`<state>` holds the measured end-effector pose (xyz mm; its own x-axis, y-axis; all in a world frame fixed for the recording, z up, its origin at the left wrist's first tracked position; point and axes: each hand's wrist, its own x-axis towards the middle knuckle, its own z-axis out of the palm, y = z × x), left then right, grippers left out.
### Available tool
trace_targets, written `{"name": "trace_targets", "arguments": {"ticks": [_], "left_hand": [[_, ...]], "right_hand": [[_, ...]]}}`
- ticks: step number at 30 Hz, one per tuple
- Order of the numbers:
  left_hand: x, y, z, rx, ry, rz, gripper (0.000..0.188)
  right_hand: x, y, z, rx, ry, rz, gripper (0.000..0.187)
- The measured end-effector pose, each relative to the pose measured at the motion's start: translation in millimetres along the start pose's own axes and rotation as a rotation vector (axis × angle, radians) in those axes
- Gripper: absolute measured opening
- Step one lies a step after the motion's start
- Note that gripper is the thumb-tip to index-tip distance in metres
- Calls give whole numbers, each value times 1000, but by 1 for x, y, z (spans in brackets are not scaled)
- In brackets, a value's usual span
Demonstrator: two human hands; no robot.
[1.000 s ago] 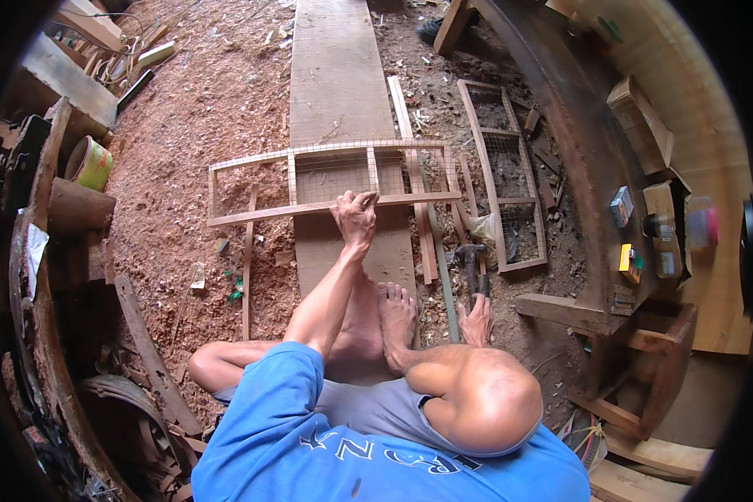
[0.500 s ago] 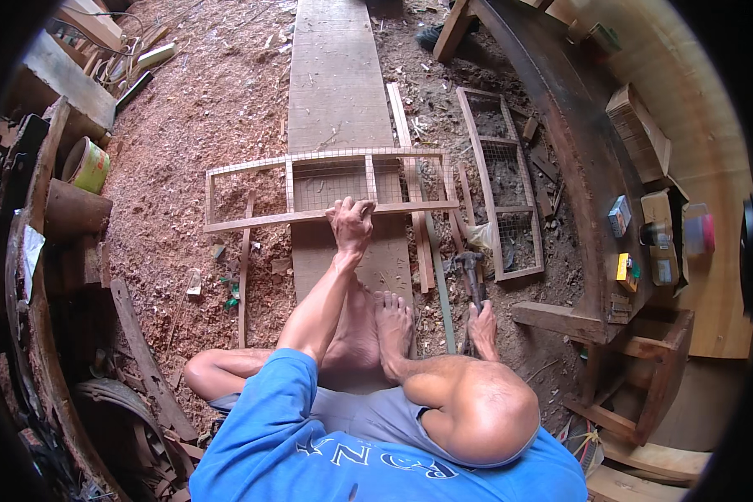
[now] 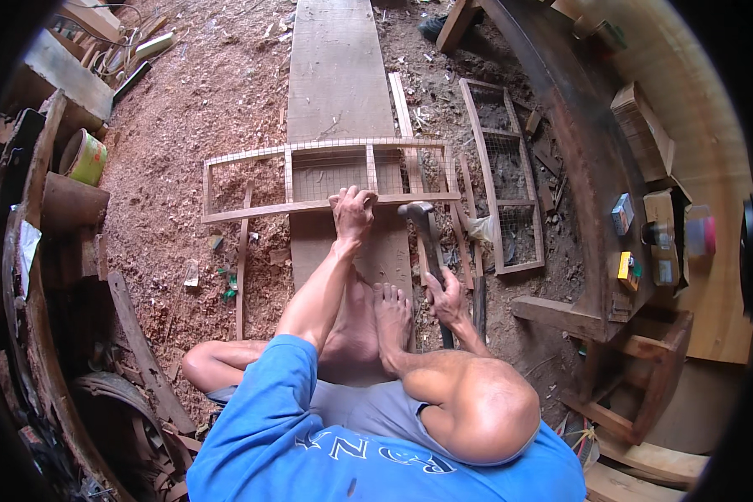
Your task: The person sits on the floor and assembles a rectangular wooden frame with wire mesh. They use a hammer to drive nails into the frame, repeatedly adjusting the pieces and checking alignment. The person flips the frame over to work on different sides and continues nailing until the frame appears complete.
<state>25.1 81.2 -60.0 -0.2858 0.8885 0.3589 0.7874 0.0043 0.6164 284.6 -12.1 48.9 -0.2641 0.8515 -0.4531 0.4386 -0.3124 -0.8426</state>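
A long wooden frame with crossbars and wire mesh lies across a wide plank on the floor in front of me. My left hand is closed over the middle of its near rail, fingers curled. Whether a small thing is also pinched there is too small to tell. In my right hand is a hammer, gripped by the handle. The hammer's head is at the near rail, a little right of my left hand. My bare feet rest on the near part of the plank.
A second meshed wooden frame lies to the right. Thin wooden strips are on the shavings-covered floor. A dark bench holding small boxes runs along the right, with a wooden stool-like frame below. Scrap wood and a tin line the left.
My right hand has lifted the hammer up and left, from beside the right-hand frame to the near rail. My left hand keeps its hold on the frame.
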Motion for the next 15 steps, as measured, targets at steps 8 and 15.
{"name": "trace_targets", "arguments": {"ticks": [8,15], "left_hand": [[15,0,-1,111,-56,-10,14],[9,1,-1,29,18,38,8]], "right_hand": [[10,-15,32,-153,264,-433,54],[-22,-53,31,-185,110,-56,51]]}}
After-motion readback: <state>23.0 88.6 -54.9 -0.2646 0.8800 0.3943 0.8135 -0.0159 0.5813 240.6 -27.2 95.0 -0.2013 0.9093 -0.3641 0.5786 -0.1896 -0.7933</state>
